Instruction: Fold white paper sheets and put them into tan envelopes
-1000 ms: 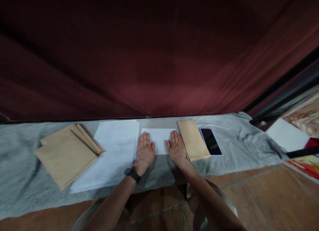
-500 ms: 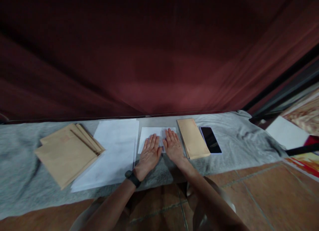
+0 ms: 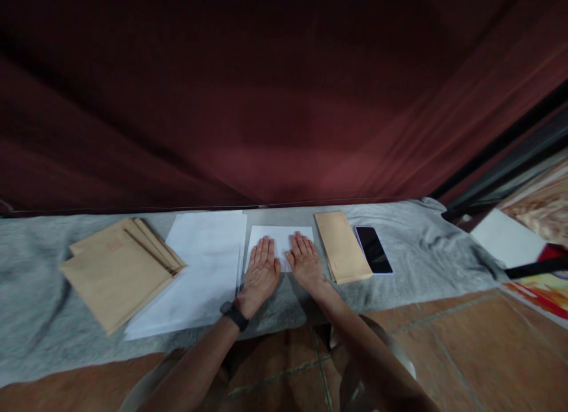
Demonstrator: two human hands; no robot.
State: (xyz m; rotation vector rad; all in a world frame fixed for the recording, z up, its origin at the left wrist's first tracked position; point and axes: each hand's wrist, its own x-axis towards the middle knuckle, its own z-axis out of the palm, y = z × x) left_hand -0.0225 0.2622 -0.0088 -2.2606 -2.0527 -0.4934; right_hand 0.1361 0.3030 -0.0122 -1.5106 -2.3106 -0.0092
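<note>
Both your palms flat on the small folded white paper sheet [image 3: 280, 239]
Your left hand [image 3: 261, 273] and right hand [image 3: 304, 263] lie open, fingers straight, gripping nothing; the paper seems smooth on grey fleecy cloth [image 3: 412, 264].

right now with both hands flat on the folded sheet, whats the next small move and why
Probably slide the left hand and right hand outward along the sheet: both palms lie flat near its middle, so its outer ends look unpressed.

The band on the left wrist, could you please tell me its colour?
Black; the band shows in the head view.
</note>
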